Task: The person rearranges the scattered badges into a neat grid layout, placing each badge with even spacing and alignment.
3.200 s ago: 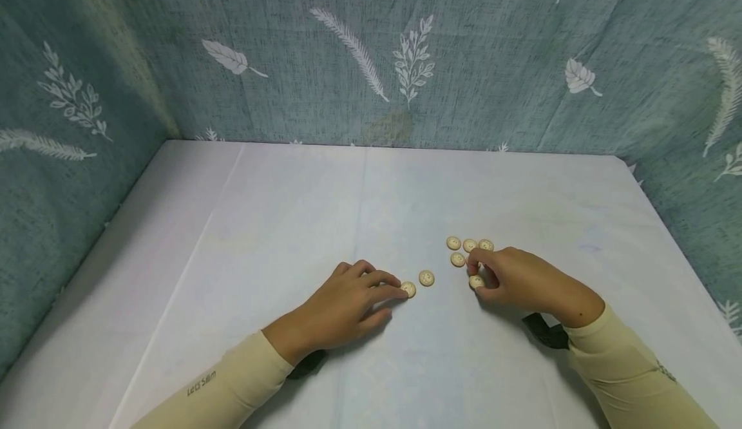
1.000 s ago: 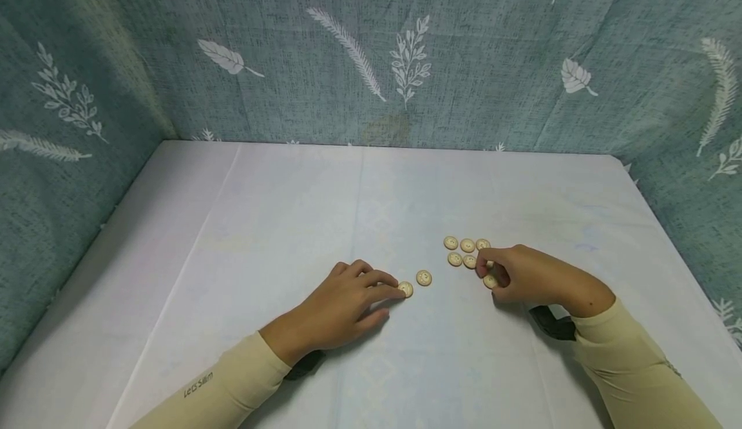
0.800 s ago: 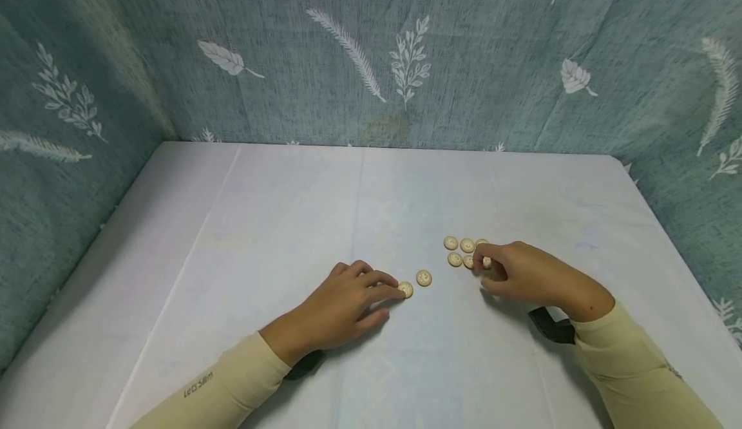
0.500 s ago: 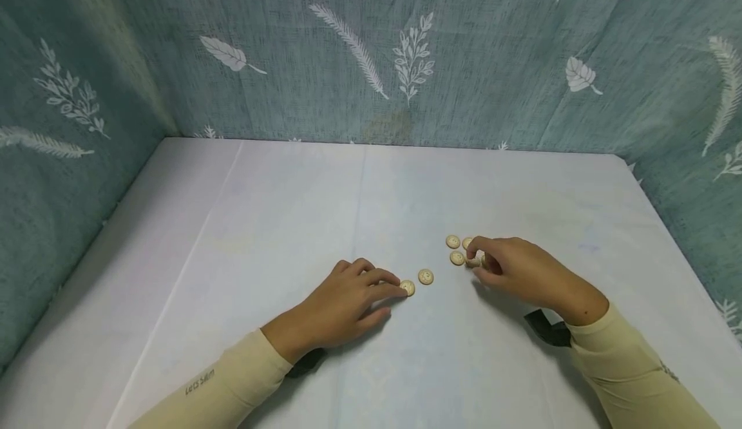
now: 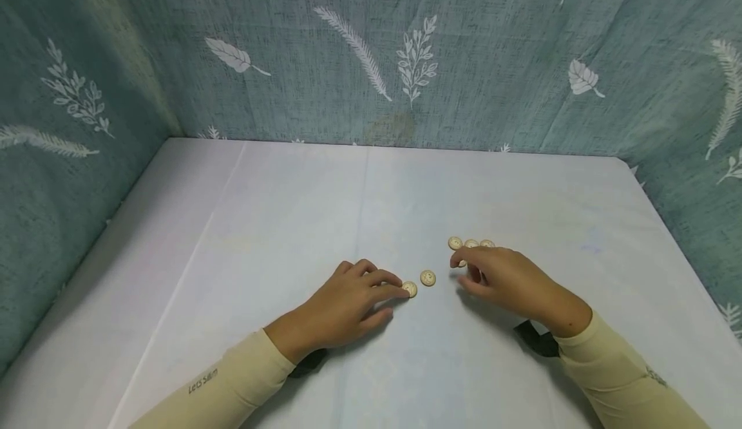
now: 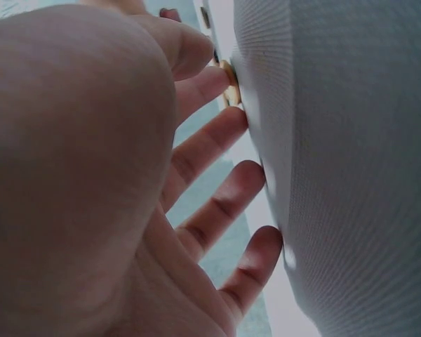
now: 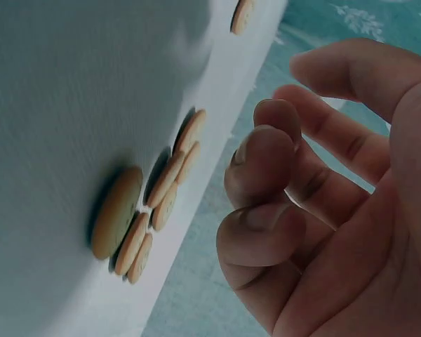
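My left hand (image 5: 348, 300) lies low over the white tablecloth with its fingers spread. Its index fingertip rests on a pale wooden button (image 5: 409, 288); the left wrist view shows that button (image 6: 231, 83) by the same finger. A second button (image 5: 428, 278) lies just to the right. Loosely curled and holding nothing, my right hand (image 5: 504, 281) hovers over a cluster of several buttons. Three form the far row, including the leftmost button (image 5: 455, 243). Nearer ones are mostly hidden under the hand, but the right wrist view shows them, with one button (image 7: 117, 213) closest to the camera.
The white cloth (image 5: 278, 203) covers the table, with a crease running down its left side. Green leaf-patterned fabric (image 5: 324, 68) hangs behind and at both sides. A dark strap (image 5: 538, 339) sits under the right wrist.
My right hand slid a near button rightward, then let it go, lifted and moved left across the cluster. The left hand keeps its place on its button.
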Tool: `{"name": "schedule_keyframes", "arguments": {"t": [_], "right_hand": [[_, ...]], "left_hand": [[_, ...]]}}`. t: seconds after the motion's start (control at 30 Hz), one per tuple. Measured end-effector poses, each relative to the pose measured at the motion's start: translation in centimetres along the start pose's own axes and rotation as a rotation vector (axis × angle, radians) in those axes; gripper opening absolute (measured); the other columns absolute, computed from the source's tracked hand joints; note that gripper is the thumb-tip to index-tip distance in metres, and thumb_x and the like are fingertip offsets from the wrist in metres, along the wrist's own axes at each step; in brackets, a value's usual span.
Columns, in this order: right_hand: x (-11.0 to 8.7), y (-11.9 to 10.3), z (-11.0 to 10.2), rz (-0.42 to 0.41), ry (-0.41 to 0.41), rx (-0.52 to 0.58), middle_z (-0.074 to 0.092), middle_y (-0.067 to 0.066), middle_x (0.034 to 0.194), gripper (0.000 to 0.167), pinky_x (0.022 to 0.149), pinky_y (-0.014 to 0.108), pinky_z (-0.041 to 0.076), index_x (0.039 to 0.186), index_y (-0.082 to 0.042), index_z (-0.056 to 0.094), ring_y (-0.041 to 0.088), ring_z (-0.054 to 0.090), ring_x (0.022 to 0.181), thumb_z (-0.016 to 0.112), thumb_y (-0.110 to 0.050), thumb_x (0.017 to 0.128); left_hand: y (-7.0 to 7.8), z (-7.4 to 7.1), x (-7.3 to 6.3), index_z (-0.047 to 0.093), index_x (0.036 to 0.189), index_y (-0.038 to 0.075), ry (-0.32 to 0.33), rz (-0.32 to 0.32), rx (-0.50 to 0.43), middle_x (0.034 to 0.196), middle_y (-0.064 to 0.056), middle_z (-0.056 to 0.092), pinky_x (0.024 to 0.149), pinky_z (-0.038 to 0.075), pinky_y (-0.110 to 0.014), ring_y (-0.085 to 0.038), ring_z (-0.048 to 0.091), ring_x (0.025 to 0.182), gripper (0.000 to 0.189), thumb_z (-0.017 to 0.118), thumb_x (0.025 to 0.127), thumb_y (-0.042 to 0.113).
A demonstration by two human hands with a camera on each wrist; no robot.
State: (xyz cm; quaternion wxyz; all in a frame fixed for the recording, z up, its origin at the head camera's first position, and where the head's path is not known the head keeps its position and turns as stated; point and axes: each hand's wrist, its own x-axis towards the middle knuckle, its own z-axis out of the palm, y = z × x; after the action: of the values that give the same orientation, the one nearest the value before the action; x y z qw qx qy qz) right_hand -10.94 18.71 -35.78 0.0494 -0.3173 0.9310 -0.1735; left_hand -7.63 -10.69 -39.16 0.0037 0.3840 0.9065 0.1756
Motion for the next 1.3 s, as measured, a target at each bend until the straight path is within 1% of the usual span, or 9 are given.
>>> {"name": "schedule_keyframes", "arguments": {"t": [0.13,0.3,0.5,0.7,0.97,1.17,1.3], "right_hand": [[0.0,-0.3,0.3,-0.014,-0.024,0.008,0.053,-0.015,0.074,0.018,0.061,0.02,0.042,0.108,-0.016,0.067,-0.003,0.043,0.063,0.07,-0.014,0.09],[0.4,-0.7,0.5,-0.037,-0.016,0.016,0.054,-0.015,0.074,0.02,0.06,0.02,0.042,0.109,-0.016,0.068,-0.004,0.042,0.061,0.072,-0.014,0.09],[0.5,-0.9,0.8,-0.038,-0.056,0.02,0.056,-0.014,0.078,0.023,0.06,0.019,0.041,0.114,-0.015,0.067,-0.005,0.042,0.062,0.071,-0.017,0.091],[0.7,-1.1,1.2,-0.062,-0.05,0.012,0.058,-0.014,0.082,0.027,0.06,0.019,0.041,0.117,-0.017,0.067,-0.005,0.044,0.062,0.072,-0.018,0.091],[0.6,-1.3,1.4,-0.071,-0.09,0.013,0.061,-0.013,0.086,0.032,0.062,0.02,0.043,0.123,-0.019,0.066,-0.003,0.049,0.067,0.071,-0.021,0.092],[0.6,-1.4,1.5,-0.071,-0.109,0.034,0.06,-0.011,0.088,0.035,0.063,0.02,0.044,0.127,-0.02,0.064,-0.001,0.051,0.07,0.07,-0.019,0.093],[0.7,-1.5,1.7,-0.073,-0.11,0.009,0.056,-0.009,0.087,0.038,0.062,0.02,0.042,0.129,-0.021,0.063,0.0,0.048,0.07,0.071,-0.022,0.092]], "left_hand": [[0.0,0.1,-0.1,0.067,0.129,0.033,-0.008,0.004,-0.001,0.129,0.014,0.064,0.088,0.042,-0.038,-0.013,0.055,0.114,0.032,0.063,0.097,0.032],[0.0,-0.2,-0.1,0.067,0.128,0.032,0.014,0.01,0.014,0.128,0.014,0.064,0.087,0.041,-0.037,-0.013,0.056,0.114,0.031,0.064,0.097,0.031],[-0.1,-0.2,-0.1,0.066,0.129,0.032,-0.008,0.009,0.011,0.13,0.013,0.064,0.087,0.041,-0.037,-0.013,0.055,0.115,0.032,0.063,0.098,0.032],[-0.1,-0.2,0.1,0.066,0.129,0.032,0.005,0.012,0.022,0.129,0.014,0.064,0.086,0.042,-0.038,-0.013,0.055,0.115,0.032,0.063,0.097,0.033],[-0.1,-0.1,0.1,0.066,0.13,0.033,-0.002,0.007,0.01,0.13,0.014,0.063,0.086,0.04,-0.037,-0.013,0.055,0.115,0.032,0.063,0.098,0.034],[-0.1,-0.3,0.2,0.066,0.129,0.032,-0.009,0.004,0.011,0.131,0.013,0.063,0.088,0.041,-0.038,-0.013,0.055,0.115,0.032,0.062,0.098,0.034],[-0.1,-0.3,0.2,0.066,0.13,0.032,-0.014,0.002,0.009,0.131,0.013,0.063,0.088,0.041,-0.038,-0.013,0.055,0.116,0.032,0.062,0.098,0.034]]}}
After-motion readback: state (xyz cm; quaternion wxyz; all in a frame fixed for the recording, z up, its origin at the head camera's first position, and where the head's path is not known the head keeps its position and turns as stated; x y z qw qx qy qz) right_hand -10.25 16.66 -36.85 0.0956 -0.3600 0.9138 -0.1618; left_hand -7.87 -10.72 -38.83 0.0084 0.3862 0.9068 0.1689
